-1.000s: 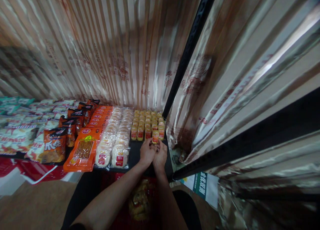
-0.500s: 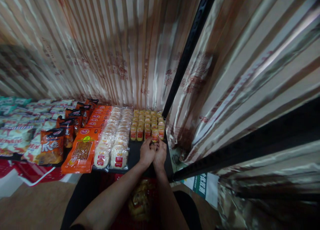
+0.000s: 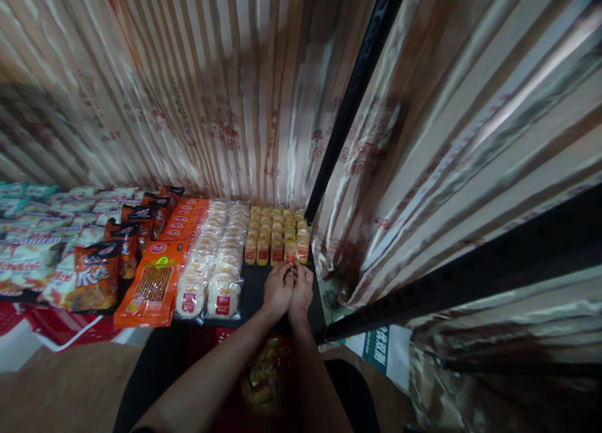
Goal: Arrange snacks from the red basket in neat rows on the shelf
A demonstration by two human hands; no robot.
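Note:
My left hand (image 3: 278,293) and my right hand (image 3: 301,292) are side by side over the black shelf, touching each other, with curled fingers. Their fingertips pinch the near end of a small yellow snack pack (image 3: 290,251) with a red and white label. It stands at the front of a column, between other yellow packs (image 3: 277,251) set in several close rows. Part of the fingers is hidden behind the backs of the hands. Left of the yellow packs lie two columns of clear-wrapped round white crackers (image 3: 224,295) with red labels.
Orange stick-snack bags (image 3: 153,282), brown-orange bags (image 3: 96,276) and white bags (image 3: 35,260) fill the shelf leftward. A black post (image 3: 345,113) rises at the back corner; a black bar (image 3: 423,295) runs along the right. Below my arms is a container of yellow packs (image 3: 263,376).
Both hands have drawn very slightly toward me, with their fingertips now at the pack's near end. The rows of packs look the same.

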